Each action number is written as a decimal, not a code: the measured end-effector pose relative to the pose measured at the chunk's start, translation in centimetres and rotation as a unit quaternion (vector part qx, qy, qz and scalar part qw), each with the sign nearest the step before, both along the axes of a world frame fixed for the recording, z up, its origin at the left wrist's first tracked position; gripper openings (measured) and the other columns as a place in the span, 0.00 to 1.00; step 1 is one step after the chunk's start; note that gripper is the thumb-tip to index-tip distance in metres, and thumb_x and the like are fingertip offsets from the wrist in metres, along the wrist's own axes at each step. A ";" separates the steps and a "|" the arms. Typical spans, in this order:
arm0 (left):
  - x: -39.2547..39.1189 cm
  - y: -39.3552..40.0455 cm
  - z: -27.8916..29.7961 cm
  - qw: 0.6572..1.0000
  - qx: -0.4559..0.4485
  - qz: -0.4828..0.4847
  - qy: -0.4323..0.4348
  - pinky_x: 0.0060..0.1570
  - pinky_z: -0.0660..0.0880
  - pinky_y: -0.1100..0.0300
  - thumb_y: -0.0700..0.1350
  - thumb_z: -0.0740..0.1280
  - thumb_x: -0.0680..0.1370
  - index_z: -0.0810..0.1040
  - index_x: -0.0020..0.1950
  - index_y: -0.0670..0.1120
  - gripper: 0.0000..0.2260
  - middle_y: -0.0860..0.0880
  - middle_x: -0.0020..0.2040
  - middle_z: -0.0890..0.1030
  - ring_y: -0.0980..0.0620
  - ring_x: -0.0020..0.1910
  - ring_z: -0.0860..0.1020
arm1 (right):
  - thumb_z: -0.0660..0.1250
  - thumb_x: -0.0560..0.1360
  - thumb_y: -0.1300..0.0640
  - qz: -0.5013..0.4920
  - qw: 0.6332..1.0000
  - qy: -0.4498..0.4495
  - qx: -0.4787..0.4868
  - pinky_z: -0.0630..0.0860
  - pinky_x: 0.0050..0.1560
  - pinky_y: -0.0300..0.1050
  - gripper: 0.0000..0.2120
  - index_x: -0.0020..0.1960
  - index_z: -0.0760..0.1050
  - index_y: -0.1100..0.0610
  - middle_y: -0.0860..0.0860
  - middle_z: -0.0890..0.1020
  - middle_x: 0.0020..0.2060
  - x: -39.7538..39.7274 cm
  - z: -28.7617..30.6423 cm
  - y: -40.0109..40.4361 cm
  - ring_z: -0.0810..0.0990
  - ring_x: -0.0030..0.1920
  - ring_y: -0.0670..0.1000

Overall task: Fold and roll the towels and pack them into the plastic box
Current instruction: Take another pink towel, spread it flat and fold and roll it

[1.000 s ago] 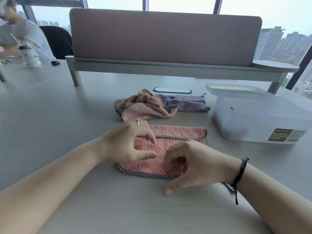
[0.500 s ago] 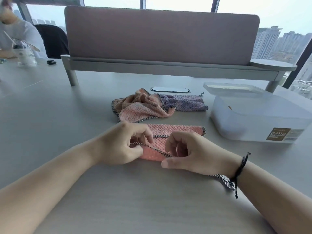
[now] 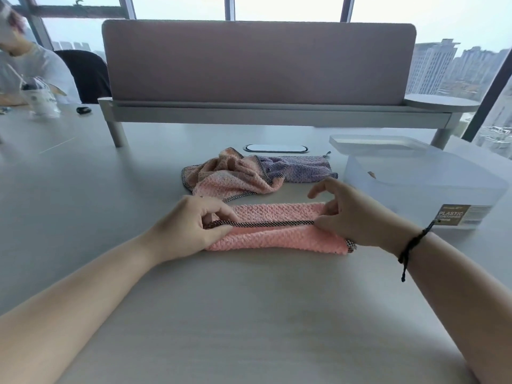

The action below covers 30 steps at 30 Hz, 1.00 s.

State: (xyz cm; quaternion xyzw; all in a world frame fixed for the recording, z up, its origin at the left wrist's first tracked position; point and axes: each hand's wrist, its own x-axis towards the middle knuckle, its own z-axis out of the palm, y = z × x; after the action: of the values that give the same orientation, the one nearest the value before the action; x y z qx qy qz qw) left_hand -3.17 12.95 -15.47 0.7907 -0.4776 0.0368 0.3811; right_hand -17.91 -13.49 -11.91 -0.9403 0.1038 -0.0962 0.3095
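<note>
A brown label (image 3: 454, 216) on the plastic box (image 3: 421, 189), at three o'clock, read "PLASTIC CONTAINER". Its smaller print was too blurred to read.

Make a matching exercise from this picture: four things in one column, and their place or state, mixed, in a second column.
Things:
1. pink towel
2. purple towel
3. plastic box
4. bracelet

States:
A. on the right wrist
B. crumpled behind, partly under another pink towel
C. folded long, held by both hands
D. standing at the right on the table

Pairs: 1-C, 2-B, 3-D, 4-A
</note>
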 end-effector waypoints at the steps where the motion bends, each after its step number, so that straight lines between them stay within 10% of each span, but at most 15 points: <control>1: 0.1 -0.1 0.0 1.000 0.004 0.003 -0.006 0.29 0.67 0.64 0.40 0.76 0.72 0.85 0.46 0.54 0.09 0.56 0.27 0.75 0.58 0.26 0.68 | 0.70 0.70 0.65 0.000 1.000 0.014 0.002 0.70 0.23 0.39 0.20 0.57 0.71 0.49 0.52 0.84 0.37 0.0 -0.1 -0.2 0.72 0.22 0.42; 18: 1.2 0.1 -0.4 0.996 0.084 0.018 -0.024 0.42 0.72 0.66 0.45 0.72 0.74 0.86 0.52 0.58 0.10 0.60 0.41 0.81 0.57 0.41 0.79 | 0.64 0.68 0.62 -0.056 0.984 0.040 -0.164 0.81 0.40 0.48 0.16 0.46 0.75 0.42 0.43 0.83 0.39 -0.4 0.4 -1.2 0.81 0.40 0.46; 26: 1.2 0.0 -0.3 0.997 0.073 0.019 -0.036 0.37 0.69 0.69 0.44 0.75 0.74 0.86 0.52 0.56 0.09 0.59 0.39 0.79 0.58 0.37 0.77 | 0.65 0.74 0.56 -0.057 0.958 0.000 -0.283 0.74 0.45 0.46 0.15 0.54 0.78 0.38 0.41 0.83 0.47 -0.3 -0.7 -0.1 0.80 0.52 0.51; 30: 0.8 -0.2 0.0 0.996 0.058 0.015 -0.073 0.50 0.70 0.69 0.48 0.73 0.75 0.85 0.55 0.57 0.10 0.59 0.49 0.81 0.61 0.49 0.77 | 0.66 0.74 0.56 -0.046 0.951 -0.009 -0.305 0.67 0.46 0.44 0.13 0.54 0.80 0.40 0.42 0.80 0.47 -0.1 -1.1 0.4 0.78 0.54 0.50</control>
State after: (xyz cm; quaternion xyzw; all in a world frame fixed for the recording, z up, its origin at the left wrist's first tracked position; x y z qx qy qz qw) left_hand -2.33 12.76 -15.48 0.8139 -0.4936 0.0723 0.2979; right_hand -18.03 -13.06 -13.00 -0.9832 0.1094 -0.1458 0.0038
